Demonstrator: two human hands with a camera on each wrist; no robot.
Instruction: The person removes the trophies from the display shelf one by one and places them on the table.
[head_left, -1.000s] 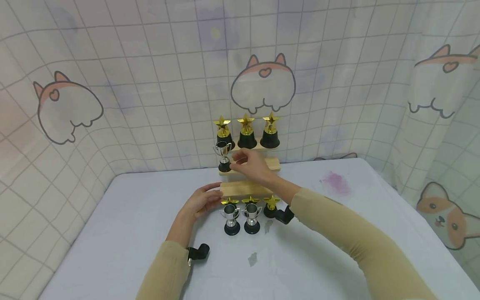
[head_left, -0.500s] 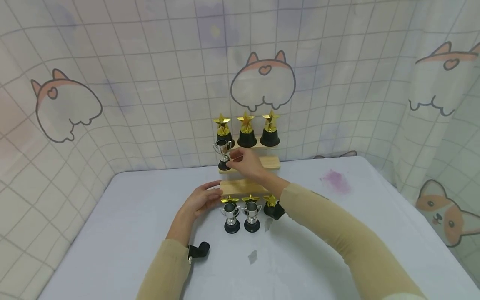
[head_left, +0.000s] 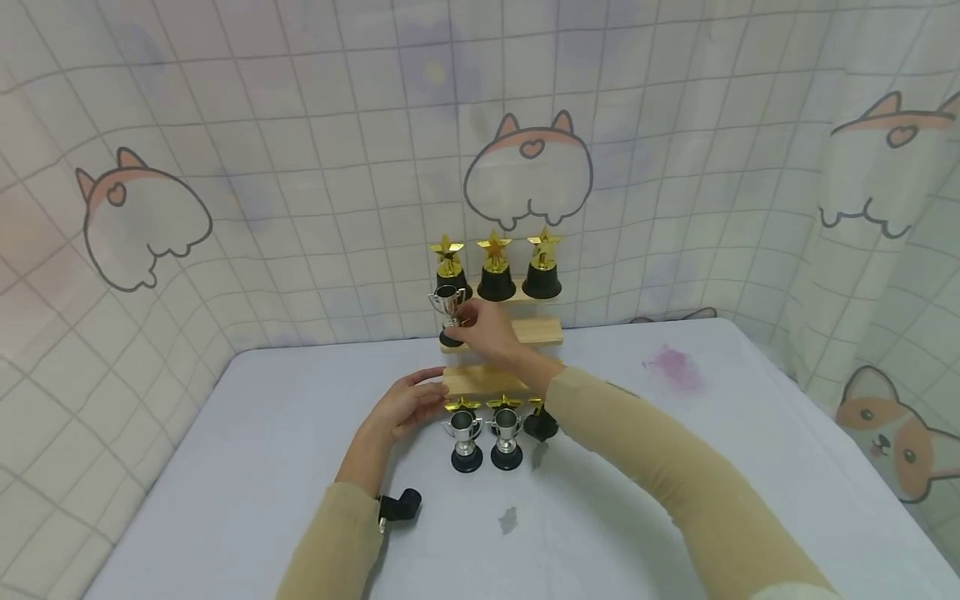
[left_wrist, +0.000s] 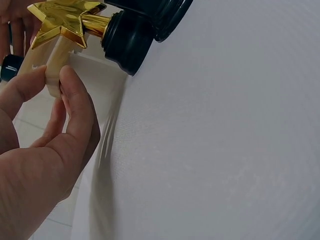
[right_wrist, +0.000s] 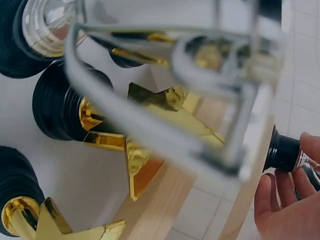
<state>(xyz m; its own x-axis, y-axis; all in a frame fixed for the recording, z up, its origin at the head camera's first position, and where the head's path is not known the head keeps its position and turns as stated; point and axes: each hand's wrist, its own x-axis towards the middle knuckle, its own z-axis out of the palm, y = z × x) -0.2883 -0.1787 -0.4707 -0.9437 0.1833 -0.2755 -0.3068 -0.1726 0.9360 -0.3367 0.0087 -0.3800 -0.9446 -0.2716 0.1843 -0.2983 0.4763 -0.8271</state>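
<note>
Left hand (head_left: 403, 406) pinching end of wooden board (head_left: 480, 381), silver cup (head_left: 446, 302) at that hand's 1 o'clock, base partly hidden by right hand (head_left: 489, 333) pinching the cup, gold star trophy (head_left: 540, 427) at 5 o'clock, half covered by sleeve (head_left: 637, 442).

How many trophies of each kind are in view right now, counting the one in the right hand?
Gold star trophies: 6 (3 on the top shelf, 3 lower down, one partly behind the sleeve)
Silver cup trophies: 3 (1 in the right hand, 2 in front)
Total: 9
</note>
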